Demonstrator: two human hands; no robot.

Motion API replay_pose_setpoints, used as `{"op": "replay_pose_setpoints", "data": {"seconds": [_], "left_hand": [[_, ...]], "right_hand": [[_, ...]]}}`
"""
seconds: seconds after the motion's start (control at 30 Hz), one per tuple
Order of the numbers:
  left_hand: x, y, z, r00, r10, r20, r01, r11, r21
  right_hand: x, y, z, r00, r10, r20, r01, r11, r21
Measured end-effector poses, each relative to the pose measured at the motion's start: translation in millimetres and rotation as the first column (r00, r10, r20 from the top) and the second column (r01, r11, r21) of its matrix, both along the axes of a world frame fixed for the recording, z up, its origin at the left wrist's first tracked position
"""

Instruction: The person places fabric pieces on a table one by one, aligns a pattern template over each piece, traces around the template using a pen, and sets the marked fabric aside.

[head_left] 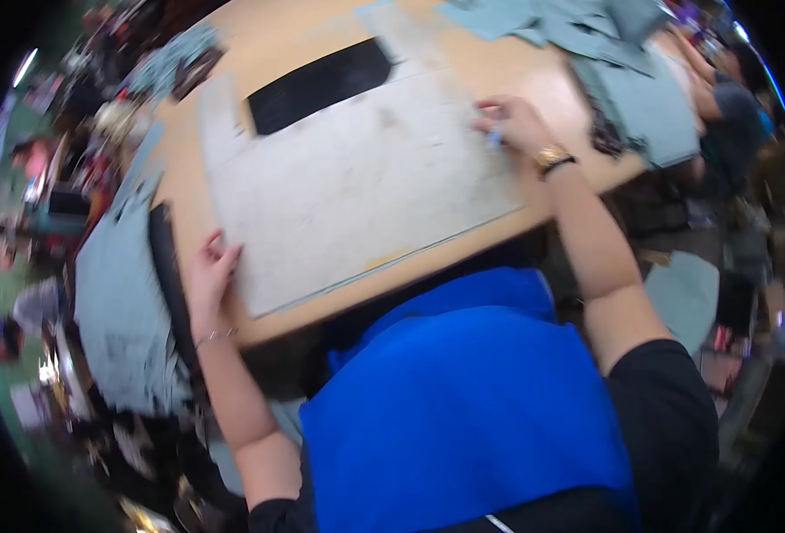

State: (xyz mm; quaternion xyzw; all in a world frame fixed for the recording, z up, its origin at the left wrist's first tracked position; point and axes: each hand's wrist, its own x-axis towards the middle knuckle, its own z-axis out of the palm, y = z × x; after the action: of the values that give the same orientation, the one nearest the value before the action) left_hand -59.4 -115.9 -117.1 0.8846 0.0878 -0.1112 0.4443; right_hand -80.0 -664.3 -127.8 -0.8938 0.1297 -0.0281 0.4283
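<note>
My left hand is at the lower left edge of a large whitish board, fingers loosely curled and apart, with nothing visible in them. Over the board's right side, my right hand is closed, its fingers bent inward. A small blue-and-white object shows at those fingers, too blurred to name. Near the board's far edge lies a flat black piece with a curved outline.
The board rests on a wooden table. Light-blue fabric pieces are stacked at the far right and hang over the left edge. Another person is at the right side. A blue cloth covers my lap.
</note>
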Motion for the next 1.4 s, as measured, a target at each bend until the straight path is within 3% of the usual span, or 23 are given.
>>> {"op": "replay_pose_setpoints", "data": {"seconds": [0.07, 0.13, 0.2, 0.3, 0.53, 0.63, 0.73, 0.83, 0.93, 1.03, 1.17, 1.23, 1.3, 1.4], "left_hand": [[-0.4, 0.2, 0.5, 0.997, -0.027, 0.066, 0.023, 0.998, 0.051], [1.1, 4.4, -3.1, 0.998, -0.038, 0.046, 0.037, 0.999, 0.023], [-0.5, -2.5, 6.3, 0.999, -0.03, 0.027, 0.029, 0.999, 0.032], [-2.2, -3.4, 6.8, 0.998, -0.025, 0.053, 0.027, 0.999, -0.036], [-3.8, -5.3, 7.4, 0.996, 0.014, 0.088, -0.007, 0.997, -0.071], [-1.3, -2.4, 3.5, 0.988, -0.067, 0.136, 0.05, 0.991, 0.125], [-3.2, -9.0, 10.8, 0.98, -0.132, 0.148, 0.072, 0.932, 0.355], [-6.2, -33.8, 47.2, 0.989, -0.145, 0.006, 0.114, 0.805, 0.582], [8.0, -52.7, 39.2, 0.916, -0.315, 0.248, 0.037, 0.682, 0.73], [32.9, -107.7, 62.1, 0.904, -0.415, 0.103, 0.221, 0.661, 0.717], [76.2, -163.9, 49.7, 0.756, -0.631, 0.175, 0.396, 0.653, 0.646], [97.7, -177.2, 37.4, 0.67, -0.714, 0.204, 0.448, 0.608, 0.655], [109.6, -182.9, 36.2, 0.701, -0.705, 0.108, 0.496, 0.59, 0.637], [114.6, -185.2, 41.8, 0.715, -0.697, 0.041, 0.526, 0.576, 0.626]], "right_hand": [[5.8, -1.6, 1.7, 0.995, 0.008, -0.099, -0.006, 1.0, 0.024], [11.5, -8.6, -15.5, 0.999, 0.007, -0.041, -0.003, 0.994, 0.111], [11.1, -7.5, -8.2, 0.997, 0.035, -0.066, -0.031, 0.998, 0.053], [8.0, -0.6, -0.9, 0.997, 0.004, -0.071, 0.005, 0.991, 0.13], [7.4, 1.1, 1.4, 0.997, 0.002, -0.073, 0.005, 0.996, 0.092], [7.6, -1.5, -5.7, 0.999, 0.014, -0.042, -0.004, 0.972, 0.233], [6.8, -1.4, -4.0, 0.999, 0.019, -0.039, -0.015, 0.993, 0.121], [6.5, 0.8, -1.9, 0.999, 0.018, -0.039, -0.015, 0.996, 0.092], [3.2, 3.4, 0.3, 0.999, 0.006, -0.054, 0.003, 0.987, 0.162], [2.9, 3.0, -5.5, 0.998, -0.034, -0.046, 0.042, 0.978, 0.202], [-0.1, 3.4, -6.6, 0.992, -0.121, 0.034, 0.114, 0.979, 0.17], [-6.8, 5.9, -2.6, 0.975, -0.201, 0.099, 0.154, 0.921, 0.358], [-15.1, 11.7, 10.3, 0.936, -0.341, 0.085, 0.226, 0.769, 0.597], [-14.0, -4.3, -2.4, 0.936, -0.323, 0.139, 0.152, 0.727, 0.669]]}}
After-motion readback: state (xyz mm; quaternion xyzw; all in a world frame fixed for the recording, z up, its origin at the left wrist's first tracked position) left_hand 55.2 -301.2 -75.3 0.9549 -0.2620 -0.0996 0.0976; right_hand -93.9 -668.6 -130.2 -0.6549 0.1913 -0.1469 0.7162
